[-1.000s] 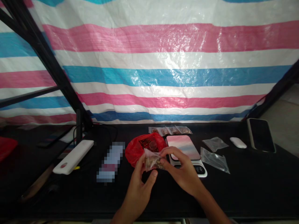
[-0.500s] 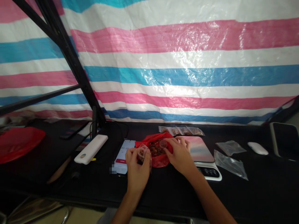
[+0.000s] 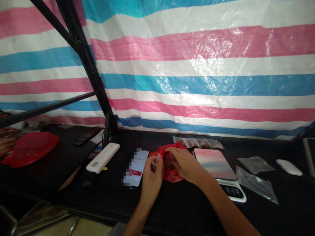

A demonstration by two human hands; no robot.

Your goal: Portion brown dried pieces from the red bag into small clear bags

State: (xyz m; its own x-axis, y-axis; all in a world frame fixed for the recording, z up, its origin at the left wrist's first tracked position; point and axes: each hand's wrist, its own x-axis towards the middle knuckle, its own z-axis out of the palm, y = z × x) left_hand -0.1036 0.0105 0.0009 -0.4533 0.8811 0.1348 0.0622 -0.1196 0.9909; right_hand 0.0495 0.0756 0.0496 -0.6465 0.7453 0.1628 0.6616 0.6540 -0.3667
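My left hand [image 3: 152,178] pinches a small clear plastic bag [image 3: 155,160] by its open mouth, beside the red plastic bag. Loose reddish-brown dried bits [image 3: 168,165] lie inside the open red bag [image 3: 174,177]. Reaching down into that bag, my right hand [image 3: 184,164] has its fingers closed round a small clear cup, which they mostly hide now. Close to my left hand lies a phone [image 3: 137,167] with a timer on its screen. A digital scale [image 3: 214,164] with a pinkish plate stands right of the red bag.
Several filled clear packets [image 3: 197,143] lie in a row behind the scale. Flat clear bags [image 3: 257,183] and a white mouse [image 3: 289,167] are at right. A white power bank [image 3: 103,158] lies left. Another person's hand [image 3: 7,144] touches a red bag [image 3: 35,149] at far left.
My right hand has moved left and deeper into the red bag with the cup. My left hand keeps the clear bag beside it. The other person's hands have come into view.
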